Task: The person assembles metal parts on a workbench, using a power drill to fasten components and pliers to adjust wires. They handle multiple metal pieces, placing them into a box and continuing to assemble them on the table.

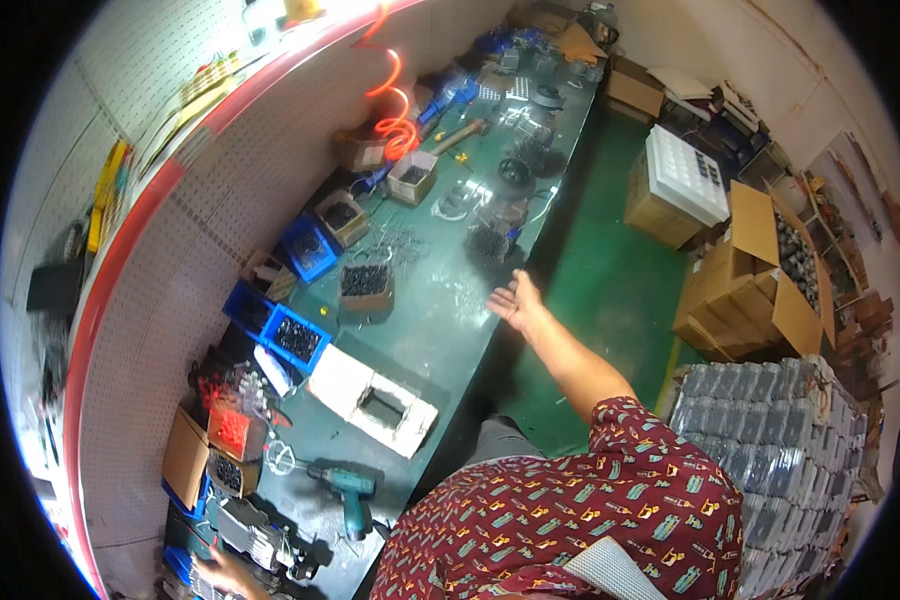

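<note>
Nearest, at the lower left, the left hand [228,575] is beside a grey-and-black motor-like unit [250,530] on the green-topped workbench [425,330]; the picture's rim cuts this hand off, so I cannot tell whether its fingers grip anything. How complete the unit is cannot be made out either, as its lower parts run together in shadow. The teal cordless drill [350,490] lies near it, untouched, so I judge the work to be between steps. Next comes a white block with 1 rectangular opening [340,385]; beyond, a blue bin [321,352] and an open carton [368,303] hold many small black parts, suggesting plenty left to use. The right hand [515,301] reaches out by the bench edge, fingers loosely spread, holding nothing visible. Farthest, past a wooden-handled hammer [458,137], the clustered parts are too small to identify.
</note>
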A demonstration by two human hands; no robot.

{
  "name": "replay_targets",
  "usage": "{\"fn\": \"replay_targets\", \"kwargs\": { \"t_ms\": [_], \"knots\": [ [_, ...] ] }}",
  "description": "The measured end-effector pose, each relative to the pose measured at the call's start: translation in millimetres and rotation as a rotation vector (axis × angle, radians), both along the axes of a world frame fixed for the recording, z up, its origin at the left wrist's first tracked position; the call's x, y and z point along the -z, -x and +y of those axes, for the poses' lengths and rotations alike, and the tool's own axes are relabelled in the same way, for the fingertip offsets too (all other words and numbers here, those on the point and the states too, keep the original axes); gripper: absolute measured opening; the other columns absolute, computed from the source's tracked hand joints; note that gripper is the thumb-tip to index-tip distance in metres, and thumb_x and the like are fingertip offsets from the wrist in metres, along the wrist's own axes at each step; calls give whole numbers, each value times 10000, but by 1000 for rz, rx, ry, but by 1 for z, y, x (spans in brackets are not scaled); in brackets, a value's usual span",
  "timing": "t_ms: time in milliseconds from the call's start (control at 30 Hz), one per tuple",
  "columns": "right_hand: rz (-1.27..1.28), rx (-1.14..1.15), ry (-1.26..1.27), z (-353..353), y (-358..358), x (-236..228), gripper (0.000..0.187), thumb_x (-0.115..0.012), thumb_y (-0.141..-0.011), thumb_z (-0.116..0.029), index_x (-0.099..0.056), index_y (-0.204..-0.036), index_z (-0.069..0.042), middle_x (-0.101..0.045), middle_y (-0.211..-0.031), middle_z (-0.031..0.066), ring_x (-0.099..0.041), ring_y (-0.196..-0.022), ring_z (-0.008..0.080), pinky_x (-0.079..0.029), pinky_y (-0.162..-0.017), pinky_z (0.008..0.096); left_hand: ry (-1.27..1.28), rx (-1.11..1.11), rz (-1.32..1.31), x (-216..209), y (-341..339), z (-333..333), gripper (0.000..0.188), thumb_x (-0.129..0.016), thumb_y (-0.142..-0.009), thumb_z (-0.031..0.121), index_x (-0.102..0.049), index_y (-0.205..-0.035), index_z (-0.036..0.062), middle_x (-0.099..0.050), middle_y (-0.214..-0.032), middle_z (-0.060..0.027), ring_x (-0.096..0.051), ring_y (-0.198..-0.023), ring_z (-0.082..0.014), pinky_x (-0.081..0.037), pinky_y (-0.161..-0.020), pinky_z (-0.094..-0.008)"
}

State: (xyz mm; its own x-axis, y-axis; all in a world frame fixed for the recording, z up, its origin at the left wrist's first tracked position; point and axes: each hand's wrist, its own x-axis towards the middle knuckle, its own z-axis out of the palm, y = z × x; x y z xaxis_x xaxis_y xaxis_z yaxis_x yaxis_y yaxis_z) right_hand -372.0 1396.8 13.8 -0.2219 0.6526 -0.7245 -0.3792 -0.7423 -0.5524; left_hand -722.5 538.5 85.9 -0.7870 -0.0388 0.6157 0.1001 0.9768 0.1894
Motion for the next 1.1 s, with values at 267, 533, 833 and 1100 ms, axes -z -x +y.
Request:
{"fn": "replay_targets", "kwargs": {
  "t_ms": [267, 533, 833, 1100],
  "knots": [
    [58, 8, 49, 99, 14, -34, 744, -412, -1023, -621, -227, -1629, -231, -208, -1683, 144, -370, -1456, 466, -427, -1017, 762, -338, 981, -633, -74, -99, 623, 676, -811, -877, 264, -543, -1432, -14, -561, -1436, -209, -533, -1322, -320, -364, -1166, -419],
    [267, -123, 133, 153, -12, -5, 923, -436, -947, -767, -334, -1586, -108, -388, -1588, 230, -455, -1398, 459, -399, -1038, 757, -470, 1220, -1051, -92, -205, 959, 773, -758, -860, 518, -602, -1360, -50, -680, -1270, -251, -645, -1217, -334, -478, -1047, -427],
    [431, -279, 205, 113, -17, -14, 870, -357, -940, -821, -599, -1419, -136, -627, -1402, 142, -597, -1278, 337, -439, -1094, 598, -459, 1384, -1187, -30, -226, 856, 601, -638, -910, 154, -456, -1456, -22, -667, -1220, -162, -645, -1077, -209, -514, -962, -342],
    [571, -289, 311, 63, -46, 45, 756, -739, -781, -729, -700, -1220, -115, -730, -1138, 128, -676, -1051, 335, -514, -989, 584, -303, 1432, -1269, -16, -264, 734, 758, -706, -879, 90, -354, -1546, 9, -530, -1440, -246, -558, -1320, -336, -462, -1089, -398]
  ]
}}
